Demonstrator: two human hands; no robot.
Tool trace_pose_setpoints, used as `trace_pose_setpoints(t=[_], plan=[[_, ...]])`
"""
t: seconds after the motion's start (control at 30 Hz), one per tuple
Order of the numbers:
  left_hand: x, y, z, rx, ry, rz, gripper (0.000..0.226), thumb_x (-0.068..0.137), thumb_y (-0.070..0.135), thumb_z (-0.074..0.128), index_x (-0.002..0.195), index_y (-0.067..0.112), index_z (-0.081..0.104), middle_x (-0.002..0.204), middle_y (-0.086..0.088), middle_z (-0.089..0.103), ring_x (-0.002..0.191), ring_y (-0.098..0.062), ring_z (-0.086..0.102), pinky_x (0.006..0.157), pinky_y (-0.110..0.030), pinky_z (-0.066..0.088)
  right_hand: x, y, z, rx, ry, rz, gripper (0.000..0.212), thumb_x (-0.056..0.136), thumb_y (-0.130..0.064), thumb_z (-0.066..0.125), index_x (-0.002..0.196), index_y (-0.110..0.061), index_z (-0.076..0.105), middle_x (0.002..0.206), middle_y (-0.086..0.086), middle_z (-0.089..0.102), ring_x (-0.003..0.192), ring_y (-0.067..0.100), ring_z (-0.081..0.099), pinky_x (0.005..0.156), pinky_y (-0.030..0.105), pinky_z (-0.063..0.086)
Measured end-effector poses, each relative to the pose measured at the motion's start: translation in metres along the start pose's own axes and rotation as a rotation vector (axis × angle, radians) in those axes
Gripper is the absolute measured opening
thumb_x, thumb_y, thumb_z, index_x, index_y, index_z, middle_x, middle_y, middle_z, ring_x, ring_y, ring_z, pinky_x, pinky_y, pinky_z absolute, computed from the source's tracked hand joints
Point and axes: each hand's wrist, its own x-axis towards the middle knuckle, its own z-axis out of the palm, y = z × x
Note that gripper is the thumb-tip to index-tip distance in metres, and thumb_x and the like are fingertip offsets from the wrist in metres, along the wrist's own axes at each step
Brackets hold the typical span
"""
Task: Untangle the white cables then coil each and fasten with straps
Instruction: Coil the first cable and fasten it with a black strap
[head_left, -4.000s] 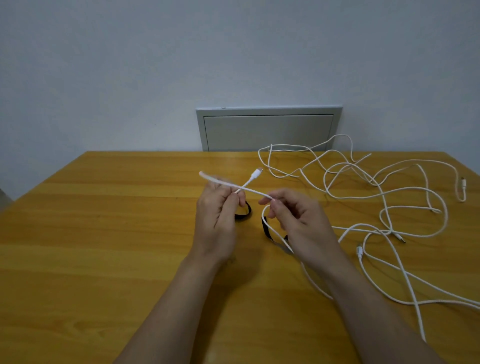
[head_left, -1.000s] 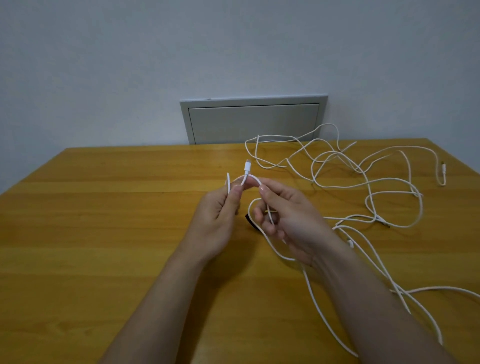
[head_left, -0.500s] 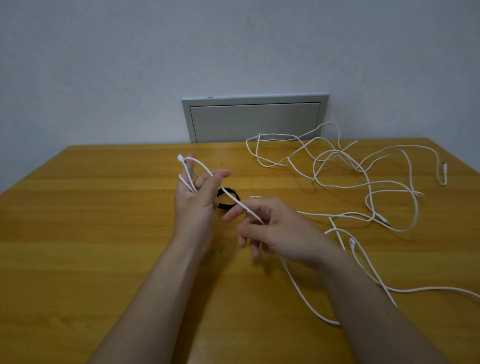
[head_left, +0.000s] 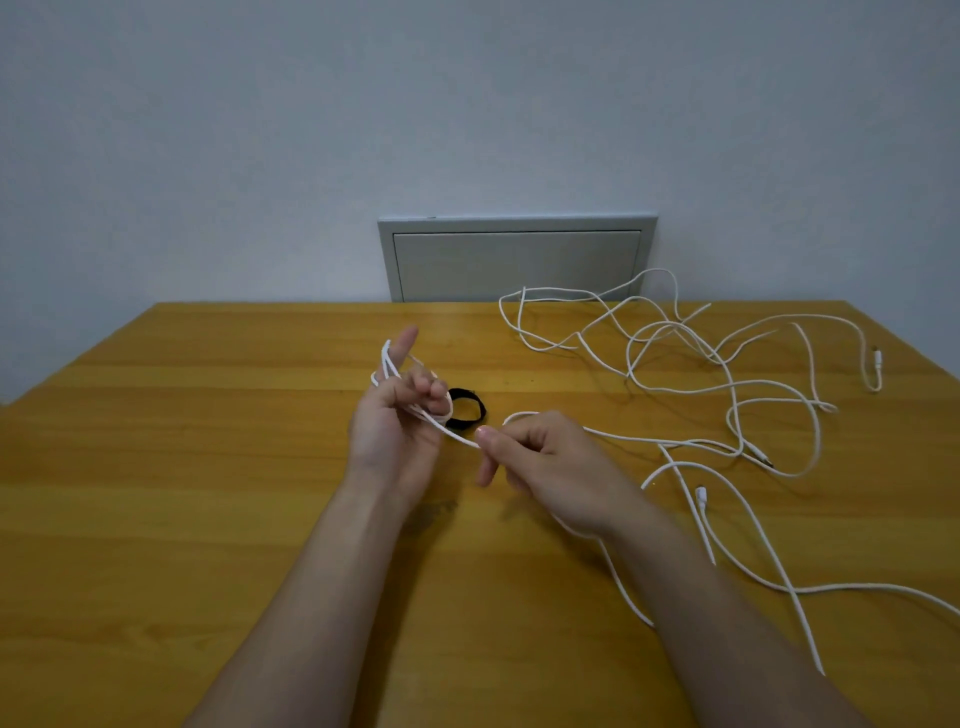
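cable (head_left: 460, 438) round left hand (head_left: 393, 435) — right hand (head_left: 546, 463) pinches

The left hand (head_left: 400, 431) is raised palm toward the person, index finger straight up, other fingers curled round loops of white cable (head_left: 457, 435). The right hand (head_left: 545, 462), just beside it, pinches the same cable between thumb and forefinger, remaining fingers loosely bent.

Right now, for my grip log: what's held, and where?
Left hand holds the white cable, its end looped round the fingers; right hand pinches it just past the loops.
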Motion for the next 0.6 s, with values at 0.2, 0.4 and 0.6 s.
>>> trace_pose_setpoints(t=[0.2,0.4,0.6], plan=[[0.002,0.003,-0.003,-0.198,-0.065,-0.112,0.066,0.081,0.002,0.041,0.146,0.008,0.048,0.083,0.001,0.069,0.047,-0.007,0.045,0.045,-0.016,0.035,0.004,0.003,-0.004,-0.107,0.009,-0.024,0.042,0.097,-0.038,0.065,0.065,-0.012,0.074,0.053,0.006,0.035,0.05,0.019,0.029,0.051,0.033,0.024],[0.001,0.0,-0.002,-0.115,-0.169,-0.147,0.043,0.11,0.031,0.029,0.139,0.009,0.052,0.067,0.006,0.061,0.034,-0.003,0.034,0.038,-0.016,0.025,0.004,0.003,-0.004,-0.089,-0.111,0.005,0.025,0.095,-0.028,0.068,0.074,-0.017,0.077,0.049,-0.001,0.052,0.045,0.013,0.044,0.051,0.03,0.036],[-0.001,-0.007,0.0,-0.031,-0.253,-0.138,0.048,0.11,0.04,0.026,0.125,0.012,0.062,0.044,0.007,0.033,0.032,-0.003,0.02,0.036,-0.018,0.014,0.005,0.004,0.011,-0.114,-0.133,-0.086,0.026,0.092,-0.047,0.064,0.074,-0.029,0.068,0.052,-0.003,0.055,0.048,0.011,0.048,0.054,0.033,0.039]])
